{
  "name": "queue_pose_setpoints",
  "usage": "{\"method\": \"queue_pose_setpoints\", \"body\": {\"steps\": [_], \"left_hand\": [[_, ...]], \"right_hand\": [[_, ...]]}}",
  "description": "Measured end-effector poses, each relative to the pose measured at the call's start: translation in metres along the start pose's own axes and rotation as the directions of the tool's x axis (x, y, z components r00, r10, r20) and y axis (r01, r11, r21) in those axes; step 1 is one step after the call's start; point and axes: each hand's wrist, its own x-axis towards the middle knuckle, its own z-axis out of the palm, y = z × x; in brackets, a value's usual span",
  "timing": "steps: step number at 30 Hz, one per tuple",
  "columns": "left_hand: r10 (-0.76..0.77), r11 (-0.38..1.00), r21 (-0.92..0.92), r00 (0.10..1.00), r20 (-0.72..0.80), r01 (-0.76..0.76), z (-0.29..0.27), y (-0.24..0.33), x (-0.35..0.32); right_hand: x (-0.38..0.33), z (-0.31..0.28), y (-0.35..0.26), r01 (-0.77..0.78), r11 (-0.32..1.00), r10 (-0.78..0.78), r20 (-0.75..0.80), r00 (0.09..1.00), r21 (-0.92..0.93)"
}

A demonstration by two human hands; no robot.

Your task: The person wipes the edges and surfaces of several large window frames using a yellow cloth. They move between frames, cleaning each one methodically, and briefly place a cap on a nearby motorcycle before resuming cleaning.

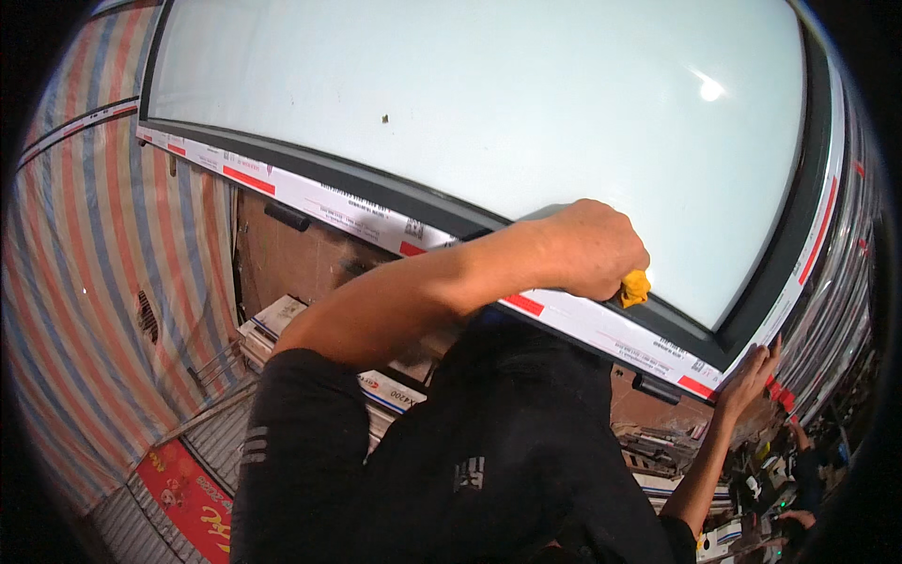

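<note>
A large framed panel (451, 85) with a pale glass-like face lies before me, its dark frame (376, 183) edged with white and red protective film (319, 202). My left arm reaches across the near edge. At the near right part of the panel, my left hand (592, 249) is closed around a yellow cloth (635, 289), which pokes out below the fingers against the frame's inner edge. My right hand (750, 376) rests against the outer side of the near right corner, fingers stretched along it. A small dark speck (385, 119) sits on the pale surface.
A striped tarp (103, 263) hangs at the left. Below the panel are a brown board (282, 249) and stacked white boxes (390, 390). Film-wrapped lengths (846, 282) line the right side. A co-worker's arm (803, 470) shows at the lower right, among clutter.
</note>
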Motion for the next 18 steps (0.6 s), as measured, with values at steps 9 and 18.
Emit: {"method": "queue_pose_setpoints", "body": {"steps": [9, 18], "left_hand": [[-0.679, 0.733, -0.010, 0.733, 0.035, 0.680, -0.074, -0.157, -0.208], [-0.063, 0.991, -0.119, 0.998, -0.025, 0.060, 0.011, -0.023, -0.008]], "right_hand": [[-0.003, 0.004, -0.012, 0.061, 0.998, -0.061, 0.043, 0.997, -0.006], [0.000, 0.010, -0.020, -0.037, 0.979, 0.036, -0.007, 0.999, -0.199]]}}
